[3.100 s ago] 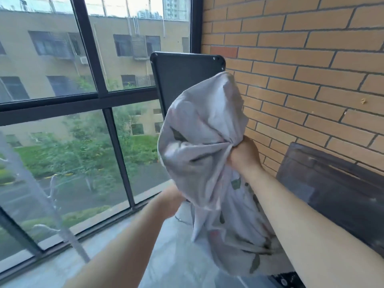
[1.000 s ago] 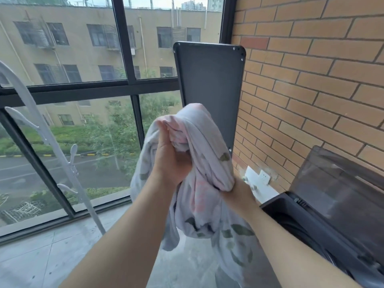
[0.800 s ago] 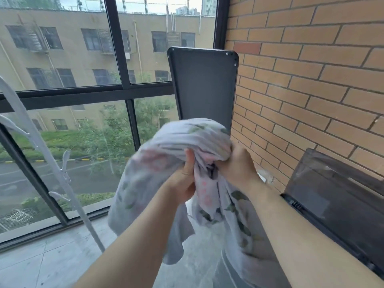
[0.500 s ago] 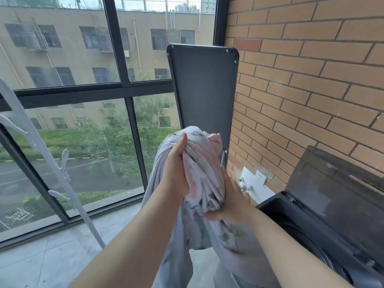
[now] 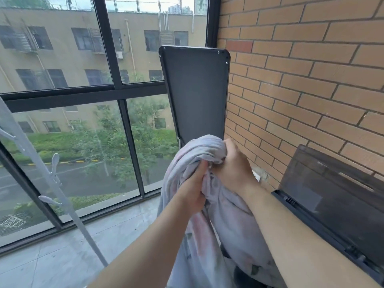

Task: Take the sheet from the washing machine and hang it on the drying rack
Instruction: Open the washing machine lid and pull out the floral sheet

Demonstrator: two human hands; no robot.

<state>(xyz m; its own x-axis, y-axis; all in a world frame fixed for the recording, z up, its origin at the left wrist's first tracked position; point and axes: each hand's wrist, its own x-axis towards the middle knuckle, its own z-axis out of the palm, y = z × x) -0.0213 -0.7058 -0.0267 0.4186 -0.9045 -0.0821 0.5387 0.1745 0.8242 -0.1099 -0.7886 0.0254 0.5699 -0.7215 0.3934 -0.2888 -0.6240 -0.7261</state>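
Though apart from the drying rack (image 5: 55, 183), the bunched sheet (image 5: 234, 225), left hand (image 5: 193, 193) and right hand (image 5: 232, 167) tight around it.

One wide-angle view, worn at head height, looks forward and somewhat down along both forearms, toward the corner where the window (image 5: 62, 94) meets the brick wall (image 5: 301, 80). The left hand (image 5: 193, 196) and right hand (image 5: 232, 169), gripping the sheet (image 5: 207, 148), sit very close, low and centre. The washing machine (image 5: 332, 194) is cut by the right edge. What is probably the drying rack (image 5: 52, 179) is cut by the left edge. The floor (image 5: 62, 256) fills the lower left.
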